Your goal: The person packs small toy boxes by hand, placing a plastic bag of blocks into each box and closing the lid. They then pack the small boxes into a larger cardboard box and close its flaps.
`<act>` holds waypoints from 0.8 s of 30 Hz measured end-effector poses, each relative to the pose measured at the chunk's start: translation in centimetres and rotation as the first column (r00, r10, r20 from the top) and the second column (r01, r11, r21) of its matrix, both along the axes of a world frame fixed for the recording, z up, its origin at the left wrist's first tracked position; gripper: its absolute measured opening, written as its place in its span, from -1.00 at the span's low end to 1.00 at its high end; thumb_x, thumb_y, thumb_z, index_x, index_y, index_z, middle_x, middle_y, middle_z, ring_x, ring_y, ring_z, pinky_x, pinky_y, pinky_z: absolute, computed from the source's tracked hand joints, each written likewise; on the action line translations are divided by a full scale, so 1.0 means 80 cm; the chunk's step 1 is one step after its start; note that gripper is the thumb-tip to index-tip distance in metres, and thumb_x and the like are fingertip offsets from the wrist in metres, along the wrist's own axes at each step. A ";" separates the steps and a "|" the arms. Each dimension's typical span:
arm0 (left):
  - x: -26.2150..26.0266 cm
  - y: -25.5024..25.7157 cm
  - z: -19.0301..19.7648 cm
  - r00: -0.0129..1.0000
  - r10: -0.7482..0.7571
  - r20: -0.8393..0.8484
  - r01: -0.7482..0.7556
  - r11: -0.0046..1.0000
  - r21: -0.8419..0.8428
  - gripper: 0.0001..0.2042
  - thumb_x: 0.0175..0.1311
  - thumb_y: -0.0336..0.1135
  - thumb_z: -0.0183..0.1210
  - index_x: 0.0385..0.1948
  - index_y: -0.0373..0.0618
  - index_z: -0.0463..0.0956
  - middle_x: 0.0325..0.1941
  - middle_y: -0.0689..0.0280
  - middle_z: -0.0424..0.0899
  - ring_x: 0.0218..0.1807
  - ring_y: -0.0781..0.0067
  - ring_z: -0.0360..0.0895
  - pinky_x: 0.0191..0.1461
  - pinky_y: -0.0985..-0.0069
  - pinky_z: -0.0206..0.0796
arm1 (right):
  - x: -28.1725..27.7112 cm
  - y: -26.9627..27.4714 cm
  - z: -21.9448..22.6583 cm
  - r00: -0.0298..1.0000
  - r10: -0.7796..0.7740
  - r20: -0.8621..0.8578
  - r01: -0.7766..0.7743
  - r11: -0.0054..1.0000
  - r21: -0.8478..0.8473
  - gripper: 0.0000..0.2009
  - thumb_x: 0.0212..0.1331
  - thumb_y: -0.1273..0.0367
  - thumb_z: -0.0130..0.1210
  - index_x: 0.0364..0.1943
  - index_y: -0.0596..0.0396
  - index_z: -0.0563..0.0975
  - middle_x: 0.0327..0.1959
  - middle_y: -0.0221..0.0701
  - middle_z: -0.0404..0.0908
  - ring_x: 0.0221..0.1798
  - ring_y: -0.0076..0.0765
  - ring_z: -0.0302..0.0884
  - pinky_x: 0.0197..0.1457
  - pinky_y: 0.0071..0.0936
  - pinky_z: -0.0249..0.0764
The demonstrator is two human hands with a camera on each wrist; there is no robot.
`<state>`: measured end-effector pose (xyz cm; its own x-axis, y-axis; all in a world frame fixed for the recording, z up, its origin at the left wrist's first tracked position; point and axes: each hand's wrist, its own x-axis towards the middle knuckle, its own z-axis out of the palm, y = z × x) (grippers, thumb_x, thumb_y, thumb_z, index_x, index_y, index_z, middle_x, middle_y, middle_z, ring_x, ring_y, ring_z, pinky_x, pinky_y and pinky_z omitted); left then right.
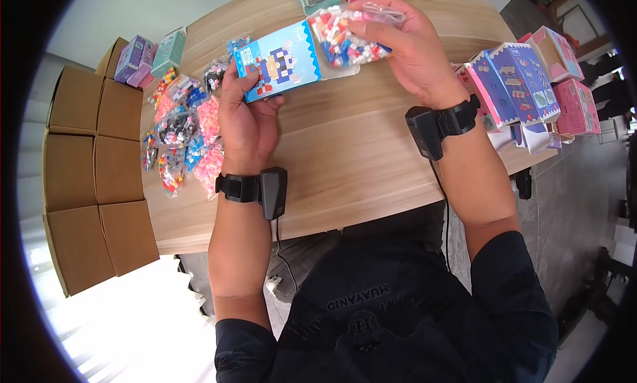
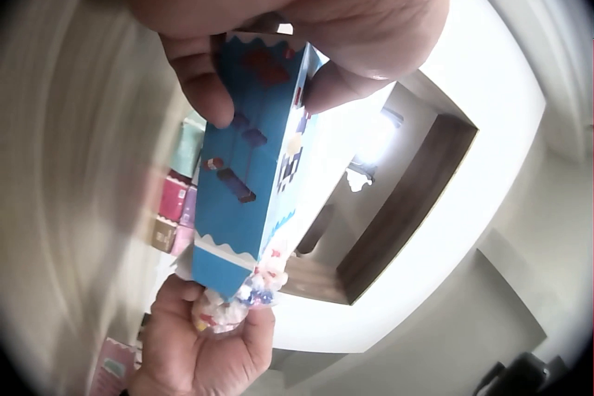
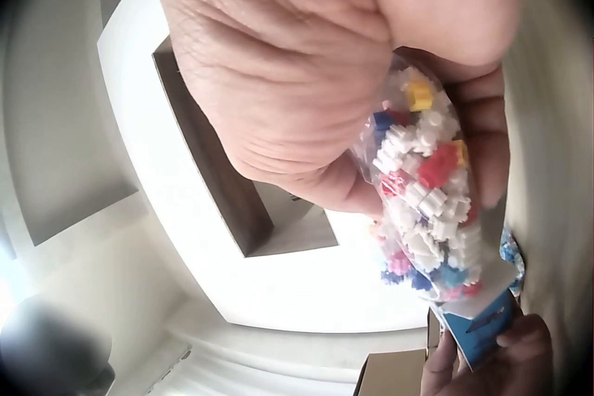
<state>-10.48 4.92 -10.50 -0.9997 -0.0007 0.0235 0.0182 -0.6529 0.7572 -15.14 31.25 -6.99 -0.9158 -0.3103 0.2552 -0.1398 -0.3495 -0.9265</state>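
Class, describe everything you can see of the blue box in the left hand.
The box is slim and blue, apparently printed card. Its broad face shows a blocky design; a narrow side carries smaller printed shapes and a wavy border. A whitish flap shows at the end away from the left hand, whose thumb and fingers grip it. It is held tilted above the wooden table. A clear bag of bricks in the right hand overlaps the flapped end; any contact is unclear.
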 end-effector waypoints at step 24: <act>0.000 0.010 -0.002 0.999 0.002 -0.048 -0.002 1.000 0.006 -0.57 0.47 -0.46 0.09 0.35 -0.09 0.33 0.15 0.23 0.66 0.04 0.28 0.72 -0.06 0.31 0.67 | 0.021 -0.032 -0.008 0.978 -0.188 -0.091 0.204 0.953 0.222 -0.43 0.29 0.37 0.39 0.37 0.07 0.44 0.02 -0.44 0.69 0.00 -0.61 0.64 -0.15 -0.60 0.56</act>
<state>-10.49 5.71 -10.64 -0.9974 -0.0028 0.0719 0.0560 -0.6570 0.7518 -13.50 28.68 -7.61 -0.9475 -0.1835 0.2620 -0.2496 -0.0883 -0.9643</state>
